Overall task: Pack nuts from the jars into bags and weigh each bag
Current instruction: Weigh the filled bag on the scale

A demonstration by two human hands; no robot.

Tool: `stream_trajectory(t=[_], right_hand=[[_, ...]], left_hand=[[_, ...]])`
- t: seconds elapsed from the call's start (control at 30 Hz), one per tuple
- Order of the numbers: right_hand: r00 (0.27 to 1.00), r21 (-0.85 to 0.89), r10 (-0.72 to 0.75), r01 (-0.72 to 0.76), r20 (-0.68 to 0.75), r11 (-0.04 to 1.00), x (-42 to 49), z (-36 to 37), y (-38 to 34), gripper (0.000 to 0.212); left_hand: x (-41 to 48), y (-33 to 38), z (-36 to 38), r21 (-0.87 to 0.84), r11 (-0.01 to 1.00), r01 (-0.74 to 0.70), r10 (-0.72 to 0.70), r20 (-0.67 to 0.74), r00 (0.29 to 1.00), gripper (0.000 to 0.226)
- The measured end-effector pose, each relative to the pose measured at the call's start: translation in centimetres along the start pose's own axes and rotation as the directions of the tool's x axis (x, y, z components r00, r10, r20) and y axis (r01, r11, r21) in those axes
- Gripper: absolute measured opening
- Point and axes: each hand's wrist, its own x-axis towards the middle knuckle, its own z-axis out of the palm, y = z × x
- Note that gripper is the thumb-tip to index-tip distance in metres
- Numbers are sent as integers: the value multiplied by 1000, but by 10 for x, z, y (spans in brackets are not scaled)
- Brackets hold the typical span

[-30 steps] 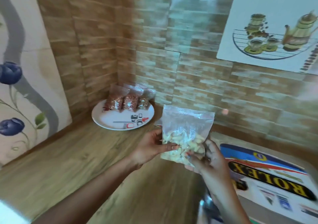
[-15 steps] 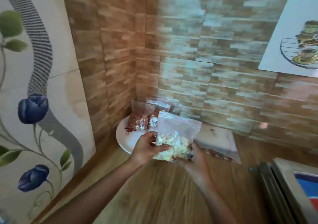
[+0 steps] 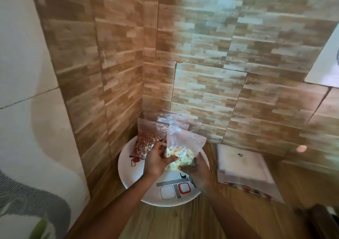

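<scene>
A clear zip bag of pale cashew nuts (image 3: 180, 149) is held upright over the white plate (image 3: 165, 197) in the corner. My left hand (image 3: 156, 160) grips its left side and my right hand (image 3: 197, 169) grips its lower right corner. Behind it, bags of brown peanuts (image 3: 145, 143) stand on the plate's far side, leaning against the wall. The bottom of the cashew bag is hidden by my fingers.
A stack of flat white bags or sheets (image 3: 244, 167) lies on the wooden counter (image 3: 183, 222) to the right of the plate. Wood-pattern walls meet in the corner just behind the plate. A dark object (image 3: 319, 218) sits at the lower right edge.
Both hands have carried the cashew bag left and forward, from over the counter to above the plate by the peanut bags. The view has swung left toward the corner.
</scene>
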Motion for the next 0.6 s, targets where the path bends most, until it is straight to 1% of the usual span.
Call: stream_trajectory(t=[0.13, 0.27, 0.3, 0.37, 0.43, 0.47, 0.53, 0.6], right_hand=[[999, -24, -23, 23, -28, 999, 15, 10, 16, 56], [1000, -6, -12, 12, -2, 1000, 26, 12, 20, 53], [1000, -6, -11, 11, 0, 1000, 28, 12, 19, 53], [1000, -6, -11, 11, -1, 1000, 31, 13, 21, 57], [1000, -16, -18, 18, -11, 1000, 31, 13, 21, 61], [1000, -20, -18, 18, -13, 1000, 31, 13, 22, 64], [1000, -31, -13, 13, -4, 999, 30, 12, 23, 68], [1000, -37, 5, -4, 6, 999, 29, 10, 24, 74]], left_hand=[[7, -24, 9, 27, 1000, -10, 10, -9, 1000, 48], [10, -33, 15, 76, 996, -41, 47, -82, 996, 52], [9, -31, 15, 112, 992, -58, 70, -105, 992, 52], [9, -30, 17, 264, 956, -126, 165, -127, 978, 58], [10, -29, 17, 451, 866, -215, 285, -91, 954, 64], [10, -30, 17, 515, 821, -247, 328, -69, 942, 63], [12, -30, 17, 578, 775, -254, 341, -44, 939, 60], [13, -30, 17, 593, 770, -234, 312, -30, 949, 59]])
